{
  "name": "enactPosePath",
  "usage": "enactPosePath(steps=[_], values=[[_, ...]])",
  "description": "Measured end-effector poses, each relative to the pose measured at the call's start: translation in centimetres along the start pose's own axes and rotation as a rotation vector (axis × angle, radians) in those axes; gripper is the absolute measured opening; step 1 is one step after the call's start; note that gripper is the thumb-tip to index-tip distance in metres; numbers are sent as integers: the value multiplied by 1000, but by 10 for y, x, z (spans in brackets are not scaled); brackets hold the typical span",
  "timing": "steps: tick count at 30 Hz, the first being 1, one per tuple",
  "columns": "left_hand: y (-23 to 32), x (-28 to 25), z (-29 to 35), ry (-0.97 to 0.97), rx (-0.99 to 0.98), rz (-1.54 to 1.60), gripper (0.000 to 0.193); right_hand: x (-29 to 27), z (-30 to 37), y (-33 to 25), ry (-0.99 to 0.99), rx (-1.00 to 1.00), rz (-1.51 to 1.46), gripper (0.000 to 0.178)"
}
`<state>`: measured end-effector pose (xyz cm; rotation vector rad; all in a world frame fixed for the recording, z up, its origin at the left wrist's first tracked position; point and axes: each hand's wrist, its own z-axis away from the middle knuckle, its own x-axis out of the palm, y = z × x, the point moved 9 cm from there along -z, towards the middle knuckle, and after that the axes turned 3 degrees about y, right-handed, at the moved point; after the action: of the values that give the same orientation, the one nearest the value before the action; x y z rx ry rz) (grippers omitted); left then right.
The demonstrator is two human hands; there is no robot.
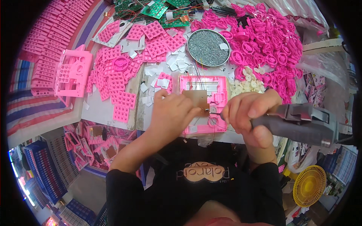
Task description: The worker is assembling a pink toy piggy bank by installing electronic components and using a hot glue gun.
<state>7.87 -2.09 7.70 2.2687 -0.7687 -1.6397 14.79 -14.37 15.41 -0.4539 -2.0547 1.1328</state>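
In front of me a pink plastic housing [223, 88] lies on the table, its inside facing up. Over its left part sits a flat brown circuit board [197, 98], with thin wires running off its upper end. My left hand [171, 112] has its fingers curled at the board's left side, gripping it. A grey electric screwdriver [298, 126] fills my right hand [250, 113], held sideways with its bit pointing left. The bit's tip reaches the board's lower right, beside a small metal part [206, 110]. Whether a screw is under it I cannot make out.
Just beyond the housing stands a round dish of small screws [208, 47]. Pink button pads [122, 81] and white paper squares lie left; pink ring-shaped parts [260, 49] and cream-coloured pieces [247, 81] lie right. Green circuit boards [154, 9] are at the back, a pink shell [73, 73] far left.
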Motion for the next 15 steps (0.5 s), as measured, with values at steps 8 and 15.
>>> enactPosePath(steps=[8,15], values=[[12,22,31,-52,69,-36,15,-31,-3,59,5,-19,200,30],[9,22,32,-44,25,13,15,-31,-7,75,-53,-14,328,26]])
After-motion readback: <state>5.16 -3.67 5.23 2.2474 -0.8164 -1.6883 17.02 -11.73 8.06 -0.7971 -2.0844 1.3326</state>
